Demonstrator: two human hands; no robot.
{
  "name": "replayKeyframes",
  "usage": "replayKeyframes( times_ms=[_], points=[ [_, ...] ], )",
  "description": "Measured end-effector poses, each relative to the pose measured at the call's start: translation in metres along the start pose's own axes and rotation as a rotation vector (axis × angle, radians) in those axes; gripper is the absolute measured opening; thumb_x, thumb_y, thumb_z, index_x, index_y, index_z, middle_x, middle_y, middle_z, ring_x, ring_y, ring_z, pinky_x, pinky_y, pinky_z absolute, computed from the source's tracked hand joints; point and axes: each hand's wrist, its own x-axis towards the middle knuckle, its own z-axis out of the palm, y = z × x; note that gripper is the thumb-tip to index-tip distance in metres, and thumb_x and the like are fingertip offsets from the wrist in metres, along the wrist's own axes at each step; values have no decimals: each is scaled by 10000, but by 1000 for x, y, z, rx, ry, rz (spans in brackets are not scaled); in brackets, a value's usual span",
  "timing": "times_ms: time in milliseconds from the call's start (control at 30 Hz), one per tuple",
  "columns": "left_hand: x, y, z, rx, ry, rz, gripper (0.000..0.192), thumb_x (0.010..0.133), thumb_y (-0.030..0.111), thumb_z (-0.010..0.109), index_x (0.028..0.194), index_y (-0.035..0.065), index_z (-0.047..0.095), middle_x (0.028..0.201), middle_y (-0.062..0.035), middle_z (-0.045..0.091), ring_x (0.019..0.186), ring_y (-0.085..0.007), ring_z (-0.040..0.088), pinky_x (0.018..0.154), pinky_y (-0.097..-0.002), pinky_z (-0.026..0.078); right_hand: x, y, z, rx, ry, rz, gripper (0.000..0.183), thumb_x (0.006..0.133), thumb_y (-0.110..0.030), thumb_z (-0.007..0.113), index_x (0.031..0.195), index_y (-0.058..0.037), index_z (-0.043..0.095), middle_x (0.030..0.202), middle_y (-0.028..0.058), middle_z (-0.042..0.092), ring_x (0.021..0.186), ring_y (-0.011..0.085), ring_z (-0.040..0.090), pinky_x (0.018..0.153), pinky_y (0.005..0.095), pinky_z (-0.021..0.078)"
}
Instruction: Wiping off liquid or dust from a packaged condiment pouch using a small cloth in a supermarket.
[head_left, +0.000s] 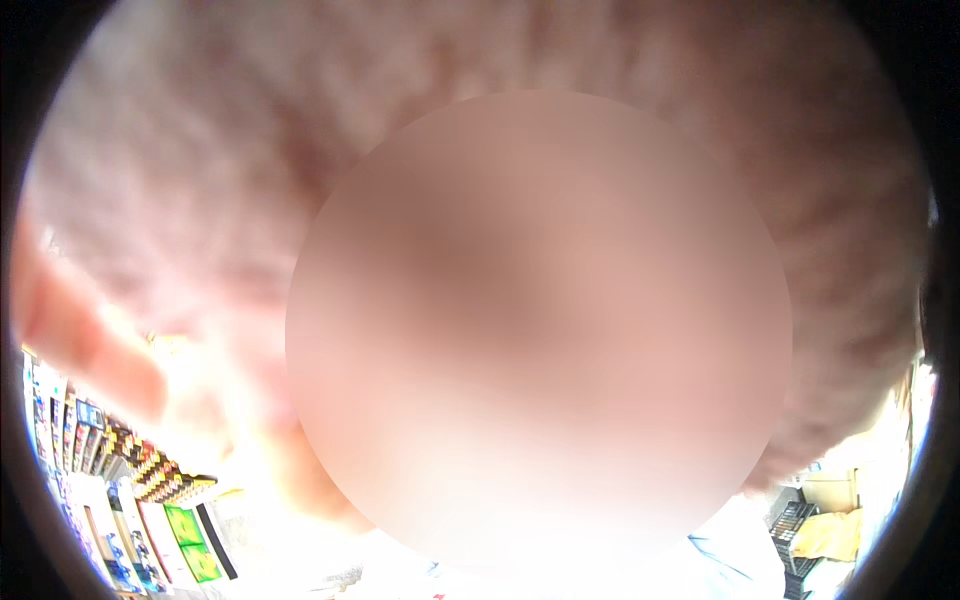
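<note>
A very close, skin-toned surface (525, 45) fills most of the head view, badly out of focus. Its middle is covered by a round blurred patch, so what lies there is hidden. At the left edge, what looks like my left hand (94, 349) shows as blurred, brightly lit fingers near the camera. Whether it holds anything cannot be told. My right hand is out of view.
Stocked shelves (142, 465) and green display panels (193, 541) stand in the lower left. At the lower right are a black plastic crate (791, 525) and a yellow cloth or bag (829, 535). Strong glare washes out the bottom.
</note>
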Motion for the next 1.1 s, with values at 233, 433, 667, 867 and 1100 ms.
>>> replayKeyframes(
  times_ms=[233, 433, 667, 867, 1100],
  points=[
    [-45, -40, 94, -449, -245, -338, 444, 771, -75, 554, 1187, 41, 453, 1173, -118, 442, 1034, -209, 481, 892, -342, 408, 18, -29, -83, -62, 96, 24, 592, 781, -194, 664, 1277, 31, 433, 1186, 112, 552, 1094, 189, 542, 939, 269, 409],
    [-77, -69, 169, -400, -548, -469, 155, 824, 8, 526, 968, 27, 582, 980, -103, 581, 991, -254, 510, 901, -335, 385, 33, -45, -169, -266, 169, 24, 485, 806, -71, 631, 1242, 46, 451, 1190, 107, 541, 1099, 166, 524, 943, 280, 406],
    [-184, -132, 257, -586, -432, -1193, 221, 917, 100, 471, 1123, 31, 514, 1138, -59, 518, 1102, -161, 467, 996, -292, 322, 49, -61, -293, -607, -19, 244, 405, 781, 13, 644, 1162, 48, 513, 1119, 77, 540, 1042, 127, 519, 898, 266, 424],
    [-269, -186, 250, -473, -632, -1326, 371, 992, 321, 387, 1178, 19, 497, 1162, -30, 411, 1086, -102, 408, 926, -245, 350, 51, 0, -370, -460, -19, 533, 352, 789, -36, 680, 1109, 22, 544, 1130, 62, 533, 1038, 122, 496, 913, 258, 387],
    [-347, -245, 200, -540, -595, -1483, 393, 936, 143, 474, 1301, 7, 425, 1239, -71, 426, 1112, -152, 461, 873, -273, 424, 32, 101, -423, -552, 1, 553, 300, 750, 8, 653, 1037, -8, 567, 1202, 100, 439, 1146, 221, 441, 955, 310, 357]
  ],
)
